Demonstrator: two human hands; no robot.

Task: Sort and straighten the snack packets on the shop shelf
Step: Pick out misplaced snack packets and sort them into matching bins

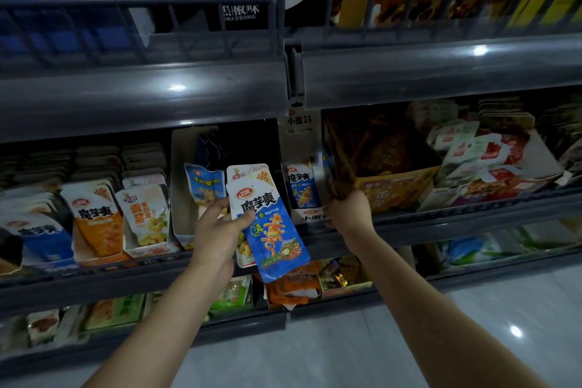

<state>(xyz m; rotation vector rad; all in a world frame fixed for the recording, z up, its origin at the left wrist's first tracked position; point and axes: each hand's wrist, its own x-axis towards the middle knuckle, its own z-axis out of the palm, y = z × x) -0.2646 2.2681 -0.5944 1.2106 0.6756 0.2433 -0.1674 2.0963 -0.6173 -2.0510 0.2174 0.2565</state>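
Dark grey metal shop shelving (141,274) fills the view under dim light, its tiers fronted by low rails and crowded with cardboard display boxes of snacks. At the middle tier a person's left hand (220,230) pinches a blue-and-white foil snack packet (274,236) between thumb and curled fingers. The packet is upright and slightly tilted just in front of the shelf edge, with a second pale packet (244,252) pressed behind it in the same grip. Behind the two stands an open white cardboard box (179,173) with one light-blue packet (204,186) leaning inside. To its left, an orange-and-white packet (97,224) and a white packet printed in yellow (145,217) stand at the front of neat rows. The right hand (348,211) reaches to the neighbouring bay, fingers curled round a bundle of thin brown packets (338,186) at the near left corner of a yellow cardboard box (400,189); the fingertips themselves are hidden behind the bundle. Between the hands, a small white display box (310,216) holds more blue-and-white packets (302,189) upright. Further right, red-and-white packets (478,154) lie in a loose heap. The tier below carries orange packets (289,290) and green packets (233,296), both blurred, above a pale glossy floor (346,350)
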